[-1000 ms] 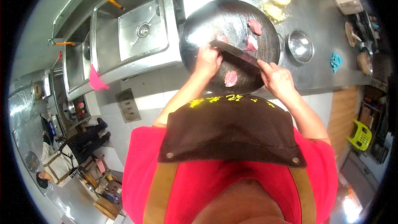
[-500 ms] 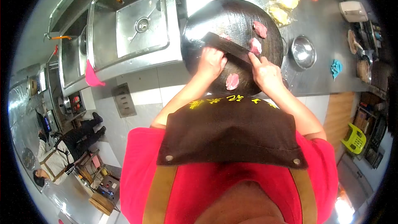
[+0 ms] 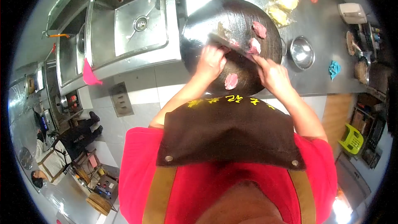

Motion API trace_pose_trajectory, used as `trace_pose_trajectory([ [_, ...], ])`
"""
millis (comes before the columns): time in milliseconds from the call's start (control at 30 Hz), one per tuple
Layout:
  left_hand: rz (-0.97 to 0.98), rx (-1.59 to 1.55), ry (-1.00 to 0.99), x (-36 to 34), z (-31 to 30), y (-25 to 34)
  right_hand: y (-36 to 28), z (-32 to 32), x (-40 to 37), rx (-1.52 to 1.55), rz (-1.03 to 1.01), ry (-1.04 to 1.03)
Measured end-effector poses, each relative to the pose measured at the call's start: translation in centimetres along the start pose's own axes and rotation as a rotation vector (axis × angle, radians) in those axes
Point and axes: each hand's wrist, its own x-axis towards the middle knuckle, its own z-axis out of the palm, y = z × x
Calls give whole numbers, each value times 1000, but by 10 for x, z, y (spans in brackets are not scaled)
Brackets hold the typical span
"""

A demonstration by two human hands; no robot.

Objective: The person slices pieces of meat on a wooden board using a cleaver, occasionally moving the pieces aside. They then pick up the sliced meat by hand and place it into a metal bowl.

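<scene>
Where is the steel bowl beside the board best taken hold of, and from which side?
Take the bowl by its rim, probably pinched from above on the near side, toward the right hand. It stands upright, mouth up, so the thin rim is free; the smooth round wall would likely slip.

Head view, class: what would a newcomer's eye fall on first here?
The round black chopping board on the steel counter, where the right hand grips a broad steel cleaver beside the left hand. Pink raw meat pieces lie scattered on the board. A square steel sink sits to its left.
</scene>
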Motion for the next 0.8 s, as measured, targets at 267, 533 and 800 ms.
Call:
trace_pose_trajectory([
  [267, 125, -29, 96, 13, -4, 2, -7, 35, 24, -96, -48, 26],
  [533, 91, 48, 141, 6, -14, 13, -18, 21, 74, 81, 100, 56],
  [800, 153, 9, 177, 5, -6, 4, 12, -3, -4, -45, 18, -111],
])
